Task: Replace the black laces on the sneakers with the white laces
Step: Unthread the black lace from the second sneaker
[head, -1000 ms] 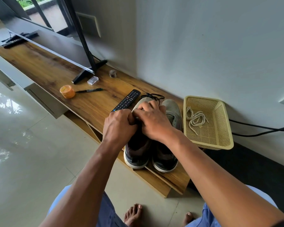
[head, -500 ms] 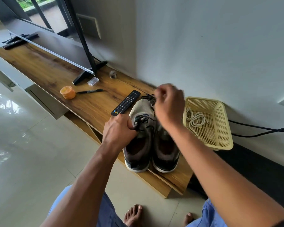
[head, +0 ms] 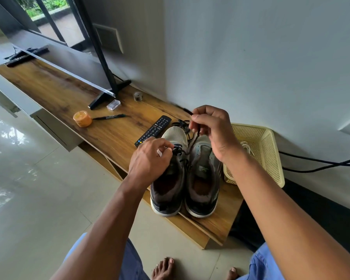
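Unlacing step: right hand (head: 211,129) is pinching and lifting the black lace (head: 192,141) off the left sneaker (head: 171,174). Left hand (head: 150,158) is pinching lace at the eyelets; next probably needs freeing more crossings.

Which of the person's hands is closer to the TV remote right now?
Left. The left hand is just beside the near end of the remote; the right hand is raised farther right, above the sneakers, pinching a black lace.
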`<act>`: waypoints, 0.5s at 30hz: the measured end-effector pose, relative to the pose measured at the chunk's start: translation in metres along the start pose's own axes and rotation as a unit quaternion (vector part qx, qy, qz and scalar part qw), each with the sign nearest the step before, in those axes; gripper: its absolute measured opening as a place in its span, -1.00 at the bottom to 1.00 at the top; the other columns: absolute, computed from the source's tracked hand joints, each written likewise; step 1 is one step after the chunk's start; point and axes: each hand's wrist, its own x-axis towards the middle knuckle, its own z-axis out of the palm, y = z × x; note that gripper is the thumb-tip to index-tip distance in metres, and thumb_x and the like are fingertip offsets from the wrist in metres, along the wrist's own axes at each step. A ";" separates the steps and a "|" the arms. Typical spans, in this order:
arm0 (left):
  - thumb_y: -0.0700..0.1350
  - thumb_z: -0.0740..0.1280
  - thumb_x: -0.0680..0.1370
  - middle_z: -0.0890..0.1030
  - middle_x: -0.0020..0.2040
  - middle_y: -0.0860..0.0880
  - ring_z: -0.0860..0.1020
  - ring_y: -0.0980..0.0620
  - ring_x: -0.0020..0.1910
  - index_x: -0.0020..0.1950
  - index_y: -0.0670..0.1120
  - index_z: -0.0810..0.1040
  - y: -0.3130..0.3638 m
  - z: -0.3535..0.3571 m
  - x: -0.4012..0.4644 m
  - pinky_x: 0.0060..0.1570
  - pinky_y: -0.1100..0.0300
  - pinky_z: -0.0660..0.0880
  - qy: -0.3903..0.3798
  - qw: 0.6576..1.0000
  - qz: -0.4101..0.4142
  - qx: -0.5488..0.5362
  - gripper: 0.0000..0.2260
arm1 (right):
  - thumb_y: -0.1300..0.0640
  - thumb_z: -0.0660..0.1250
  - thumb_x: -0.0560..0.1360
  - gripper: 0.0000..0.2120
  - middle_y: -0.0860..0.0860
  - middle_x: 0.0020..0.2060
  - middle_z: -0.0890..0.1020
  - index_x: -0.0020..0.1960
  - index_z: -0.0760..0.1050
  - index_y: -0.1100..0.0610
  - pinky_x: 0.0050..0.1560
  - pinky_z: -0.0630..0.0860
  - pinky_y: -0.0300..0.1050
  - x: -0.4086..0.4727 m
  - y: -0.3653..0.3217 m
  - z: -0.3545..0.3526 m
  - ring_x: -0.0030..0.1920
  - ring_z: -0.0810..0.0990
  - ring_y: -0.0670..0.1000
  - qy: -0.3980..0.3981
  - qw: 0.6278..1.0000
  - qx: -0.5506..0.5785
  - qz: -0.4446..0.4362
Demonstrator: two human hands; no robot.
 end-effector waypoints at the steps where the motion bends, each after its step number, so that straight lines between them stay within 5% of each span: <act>1: 0.01 0.30 0.62 0.55 0.04 0.16 0.53 0.13 0.05 0.19 0.16 0.66 0.000 0.002 0.003 -0.05 0.12 0.51 0.003 1.000 -0.002 0.002 -0.80 | 0.21 0.38 0.47 -0.96 0.11 -0.31 0.63 -0.15 0.60 0.15 -0.33 0.37 -0.17 -0.001 -0.003 -0.003 -0.33 0.50 0.02 -0.030 0.998 0.047 0.017; 5: -0.02 0.36 0.60 0.56 0.03 0.10 0.50 0.13 0.02 0.16 0.17 0.70 0.005 0.011 0.012 -0.07 0.18 0.37 0.015 1.000 -0.001 0.023 -0.80 | 0.08 0.30 0.62 -0.79 0.11 -0.19 0.68 0.01 0.63 0.20 -0.44 0.49 -0.20 -0.005 -0.007 -0.017 -0.33 0.63 0.02 -0.195 0.954 0.191 0.123; 7: -0.03 0.38 0.59 0.56 0.03 0.09 0.50 0.11 0.04 0.15 0.19 0.70 0.007 0.013 0.014 -0.06 0.18 0.36 0.011 0.999 -0.001 0.030 -0.80 | 0.10 0.24 0.69 -0.74 0.17 -0.09 0.72 0.13 0.62 0.25 -0.53 0.49 -0.23 -0.007 -0.004 -0.019 -0.29 0.72 0.04 -0.204 0.954 0.164 0.144; 12: -0.05 0.43 0.54 0.61 -0.01 0.19 0.53 0.16 -0.02 0.10 0.20 0.66 0.004 0.008 0.016 -0.10 0.20 0.37 -0.002 1.000 0.010 0.013 -0.81 | 0.36 0.46 0.54 -0.78 0.19 -0.01 0.73 0.18 0.62 0.28 -0.49 0.45 -0.26 -0.009 0.014 -0.013 -0.19 0.71 -0.01 -0.104 0.985 -0.110 0.077; 15: -0.04 0.44 0.47 0.67 -0.02 0.23 0.59 0.18 -0.07 0.03 0.20 0.67 0.002 0.005 0.016 -0.10 0.14 0.53 -0.021 1.000 -0.003 0.020 -0.82 | 0.20 0.55 0.49 -0.83 -0.10 -0.10 0.74 0.05 0.71 0.01 -0.05 0.60 -0.14 -0.005 0.025 -0.006 -0.10 0.67 -0.17 -0.073 0.920 -0.384 -0.005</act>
